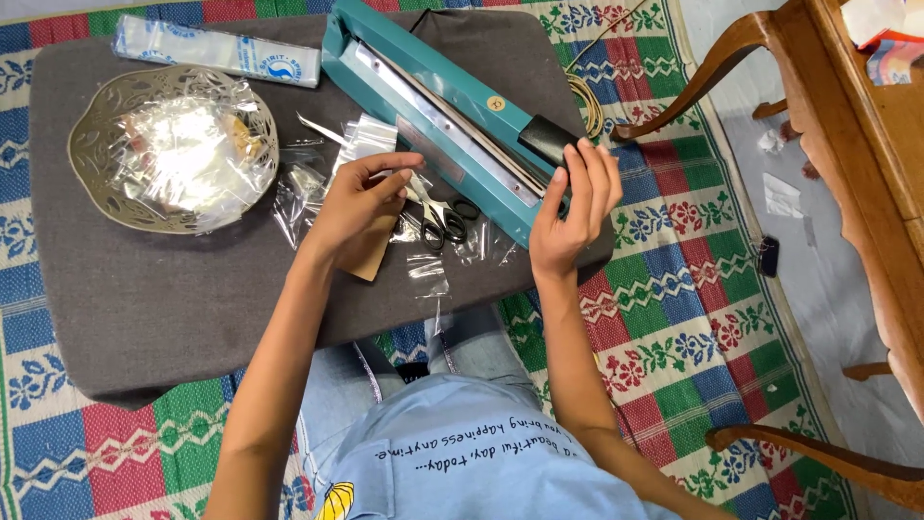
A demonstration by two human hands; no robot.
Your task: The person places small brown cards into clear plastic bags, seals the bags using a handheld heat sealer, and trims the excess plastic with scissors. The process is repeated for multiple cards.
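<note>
1. The person sits on a patterned floor mat (693, 289) of red, green and blue squares, with a grey pad (144, 299) laid in front of them as a work surface.
2. A teal heat sealer (433, 106) lies slantwise across the pad's far right part, its long arm raised a little above its base.
3. The right hand (576, 207) rests on the sealer's near end, fingers spread over the black handle (547, 140), pressing rather than gripping.
4. The left hand (361, 207) pinches a small clear plastic bag (366, 140) whose edge reaches toward the sealer's bar; a brown piece (371, 260) shows beneath the hand.
5. Scissors with black handles (438, 217) lie on the pad between the two hands, just beside the sealer.
6. More clear bags and scraps (428, 270) lie scattered around the scissors.
7. To the left, a pierced metal bowl (96, 173) holds crumpled clear wrappers.
8. A long packet of bags (217, 50) lies at the pad's far edge, above the bowl.
9. Wooden furniture (847, 144) stands on the right, off the mat.
</note>
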